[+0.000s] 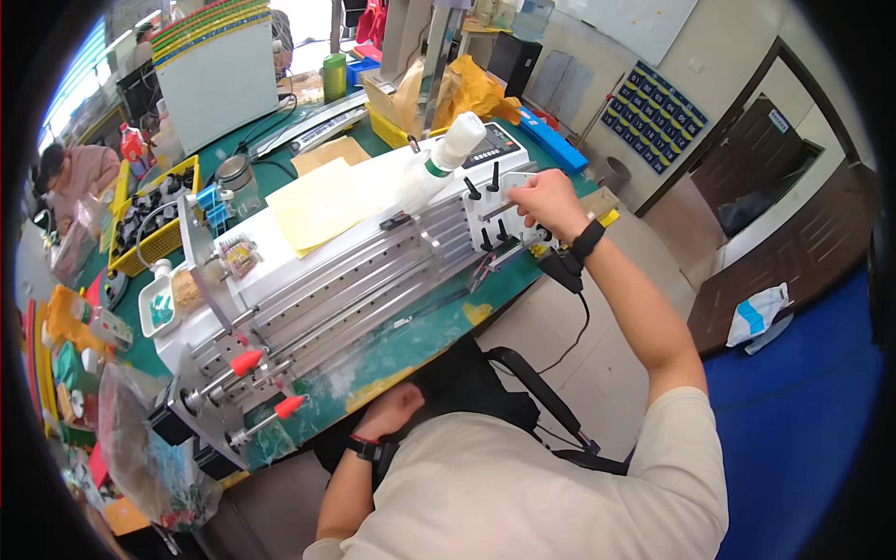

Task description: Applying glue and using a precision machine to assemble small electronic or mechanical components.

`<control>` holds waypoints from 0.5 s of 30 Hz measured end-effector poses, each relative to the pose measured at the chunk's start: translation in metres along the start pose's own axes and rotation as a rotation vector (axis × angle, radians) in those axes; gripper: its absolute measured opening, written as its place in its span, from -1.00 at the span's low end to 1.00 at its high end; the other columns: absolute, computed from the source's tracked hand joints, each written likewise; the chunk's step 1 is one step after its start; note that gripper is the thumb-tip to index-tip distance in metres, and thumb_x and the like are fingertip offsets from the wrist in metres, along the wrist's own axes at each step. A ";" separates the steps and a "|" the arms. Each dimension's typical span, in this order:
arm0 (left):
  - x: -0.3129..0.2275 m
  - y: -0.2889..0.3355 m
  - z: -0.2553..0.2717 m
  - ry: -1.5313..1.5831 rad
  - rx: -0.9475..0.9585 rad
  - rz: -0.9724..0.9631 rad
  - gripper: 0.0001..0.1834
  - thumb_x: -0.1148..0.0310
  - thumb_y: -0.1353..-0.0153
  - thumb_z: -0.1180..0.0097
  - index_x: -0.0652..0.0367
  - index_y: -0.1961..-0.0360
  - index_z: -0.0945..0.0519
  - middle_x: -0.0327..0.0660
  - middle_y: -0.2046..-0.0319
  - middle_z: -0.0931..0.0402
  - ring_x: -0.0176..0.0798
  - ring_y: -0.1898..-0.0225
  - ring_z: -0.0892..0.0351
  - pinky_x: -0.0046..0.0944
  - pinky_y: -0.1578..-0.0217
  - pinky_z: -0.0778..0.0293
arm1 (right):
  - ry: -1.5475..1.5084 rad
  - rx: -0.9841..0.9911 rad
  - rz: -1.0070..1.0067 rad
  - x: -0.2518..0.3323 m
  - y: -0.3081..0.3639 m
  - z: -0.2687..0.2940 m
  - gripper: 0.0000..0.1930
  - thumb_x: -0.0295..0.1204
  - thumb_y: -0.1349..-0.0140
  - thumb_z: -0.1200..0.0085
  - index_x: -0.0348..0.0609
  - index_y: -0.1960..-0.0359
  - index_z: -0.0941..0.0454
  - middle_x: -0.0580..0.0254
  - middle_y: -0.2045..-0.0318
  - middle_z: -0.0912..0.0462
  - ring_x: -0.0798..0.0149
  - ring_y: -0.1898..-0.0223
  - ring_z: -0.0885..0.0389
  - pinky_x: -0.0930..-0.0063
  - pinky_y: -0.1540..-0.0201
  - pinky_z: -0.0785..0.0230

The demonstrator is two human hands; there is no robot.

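On the workbench lies a long metal machine (336, 289) with parallel rails, rods and motors at its near left end. My right hand (551, 205) is over the far right end, fingers pinched together beside a white plate (481, 219) with several black clamp levers (494, 177). A slim grey bar (497, 213) runs across the plate up to my fingertips; whether I grip it is hard to make out. My left hand (394, 409) rests loosely curled near my lap, below the bench edge, off the machine. Red-tipped rods (246, 362) stick out at the machine's left end.
A white squeeze bottle (453, 149) and yellow paper (322, 205) lie on the white housing behind the rails. At left stand a yellow basket (154, 215) of black parts, a glass jar (240, 182) and a white tray (157, 303). A person (84, 177) sits beyond.
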State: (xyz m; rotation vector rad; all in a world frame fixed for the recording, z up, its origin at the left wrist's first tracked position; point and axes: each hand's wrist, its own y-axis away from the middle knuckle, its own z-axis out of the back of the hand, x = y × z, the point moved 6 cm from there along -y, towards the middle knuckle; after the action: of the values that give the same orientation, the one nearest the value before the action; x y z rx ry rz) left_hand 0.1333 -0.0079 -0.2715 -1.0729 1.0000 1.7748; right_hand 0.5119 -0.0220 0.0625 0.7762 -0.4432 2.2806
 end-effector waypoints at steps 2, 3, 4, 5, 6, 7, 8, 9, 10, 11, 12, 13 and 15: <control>0.016 -0.003 0.000 0.020 -0.019 0.013 -0.81 0.26 -0.51 -0.27 0.17 0.12 -0.67 -0.36 0.42 -0.54 -0.42 0.35 -0.51 -0.26 0.25 -0.46 | -0.413 0.125 -0.221 -0.015 0.004 -0.004 -0.77 -0.36 -0.26 -0.42 -0.26 0.41 -0.66 0.18 0.49 -0.74 0.34 0.48 -0.77 0.49 0.39 -0.57; 0.026 -0.007 0.001 0.038 -0.036 0.031 -0.81 0.27 -0.52 -0.25 0.17 0.11 -0.66 -0.37 0.39 -0.55 -0.42 0.33 -0.52 -0.27 0.22 -0.47 | -0.417 0.120 -0.220 -0.015 0.004 -0.003 -0.77 -0.36 -0.26 -0.42 -0.26 0.41 -0.66 0.18 0.49 -0.74 0.34 0.48 -0.77 0.49 0.39 -0.57; 0.036 -0.009 -0.001 0.036 -0.036 0.031 -0.81 0.27 -0.52 -0.25 0.17 0.11 -0.66 -0.37 0.39 -0.55 -0.42 0.33 -0.52 -0.27 0.22 -0.47 | -0.520 0.133 -0.287 -0.018 0.006 -0.006 -0.80 -0.38 -0.28 -0.39 -0.25 0.36 -0.66 0.20 0.46 -0.74 0.35 0.45 -0.77 0.50 0.39 -0.57; 0.041 -0.012 0.001 0.009 -0.112 -0.041 -0.82 0.27 -0.53 -0.24 0.17 0.09 -0.65 -0.36 0.35 -0.54 -0.43 0.30 -0.52 -0.28 0.18 -0.46 | -0.625 0.146 -0.355 -0.020 0.009 -0.010 -0.84 -0.40 -0.31 -0.35 -0.23 0.31 -0.66 0.22 0.42 -0.74 0.35 0.42 -0.78 0.50 0.38 -0.56; 0.039 -0.012 0.004 -0.018 -0.185 -0.114 -0.82 0.28 -0.54 -0.23 0.17 0.07 -0.64 -0.36 0.32 -0.54 -0.44 0.28 -0.51 -0.30 0.15 -0.46 | -0.628 0.144 -0.358 -0.020 0.010 -0.012 -0.84 -0.40 -0.31 -0.35 -0.23 0.31 -0.66 0.22 0.42 -0.74 0.35 0.42 -0.78 0.50 0.38 -0.56; 0.042 -0.013 0.003 -0.020 -0.181 -0.113 -0.82 0.28 -0.54 -0.23 0.17 0.07 -0.64 -0.36 0.32 -0.54 -0.44 0.28 -0.51 -0.30 0.15 -0.46 | -0.665 0.136 -0.374 -0.020 0.011 -0.014 -0.86 -0.43 -0.31 -0.33 -0.23 0.31 -0.65 0.25 0.42 -0.73 0.37 0.43 -0.76 0.50 0.38 -0.56; 0.046 -0.013 0.002 0.016 -0.180 -0.107 -0.81 0.27 -0.54 -0.22 0.17 0.07 -0.64 -0.35 0.30 -0.54 -0.44 0.27 -0.49 -0.32 0.13 -0.45 | -0.702 0.128 -0.390 -0.020 0.011 -0.017 -0.88 -0.45 -0.31 -0.31 -0.22 0.32 -0.65 0.27 0.43 -0.72 0.38 0.44 -0.73 0.49 0.39 -0.56; 0.043 -0.013 0.002 0.054 -0.177 -0.102 -0.81 0.26 -0.55 -0.22 0.17 0.06 -0.63 -0.35 0.29 -0.53 -0.45 0.26 -0.48 -0.33 0.11 -0.44 | -0.737 0.118 -0.406 -0.020 0.011 -0.019 -0.90 -0.47 -0.32 -0.29 -0.21 0.32 -0.65 0.29 0.43 -0.71 0.40 0.45 -0.71 0.48 0.39 -0.56; 0.039 -0.013 0.003 0.053 -0.172 -0.102 -0.81 0.26 -0.55 -0.22 0.17 0.06 -0.63 -0.35 0.29 -0.53 -0.45 0.26 -0.48 -0.33 0.11 -0.44 | -0.739 0.115 -0.409 -0.019 0.011 -0.022 -0.90 -0.47 -0.32 -0.29 -0.21 0.32 -0.65 0.29 0.43 -0.71 0.40 0.45 -0.71 0.48 0.39 -0.56; 0.038 -0.011 0.003 0.058 -0.150 -0.074 -0.80 0.25 -0.55 -0.22 0.17 0.06 -0.64 -0.35 0.31 -0.52 -0.45 0.28 -0.47 -0.33 0.13 -0.44 | -0.754 0.063 -0.429 -0.019 0.010 -0.024 -0.90 -0.46 -0.31 -0.26 -0.19 0.35 -0.63 0.31 0.46 -0.67 0.41 0.49 -0.65 0.47 0.42 -0.52; 0.032 -0.009 0.004 0.065 -0.129 -0.043 -0.80 0.24 -0.55 -0.23 0.17 0.07 -0.64 -0.36 0.33 -0.51 -0.45 0.30 -0.46 -0.32 0.15 -0.44 | -0.769 0.013 -0.449 -0.019 0.011 -0.027 -0.89 -0.46 -0.31 -0.24 -0.17 0.38 -0.62 0.33 0.49 -0.63 0.42 0.53 -0.59 0.46 0.45 -0.48; 0.025 -0.007 0.006 0.065 -0.127 -0.042 -0.80 0.24 -0.55 -0.23 0.17 0.07 -0.64 -0.36 0.33 -0.51 -0.45 0.30 -0.46 -0.32 0.15 -0.44 | -0.769 0.012 -0.452 -0.017 0.012 -0.031 -0.89 -0.46 -0.31 -0.24 -0.17 0.38 -0.62 0.33 0.49 -0.63 0.42 0.53 -0.59 0.46 0.45 -0.48; 0.012 -0.002 0.008 0.051 -0.109 -0.012 -0.80 0.23 -0.55 -0.23 0.16 0.09 -0.64 -0.37 0.37 -0.50 -0.45 0.34 -0.45 -0.31 0.21 -0.43 | -0.801 -0.107 -0.438 -0.017 0.014 -0.032 -0.85 -0.41 -0.31 -0.19 -0.12 0.43 -0.59 0.34 0.55 -0.54 0.39 0.58 -0.49 0.44 0.51 -0.39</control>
State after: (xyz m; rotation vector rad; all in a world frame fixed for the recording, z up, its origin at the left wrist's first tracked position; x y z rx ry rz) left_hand 0.1296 0.0033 -0.2805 -1.1948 0.9350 1.8176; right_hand 0.4986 -0.0243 0.0259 1.5515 -0.6613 1.4641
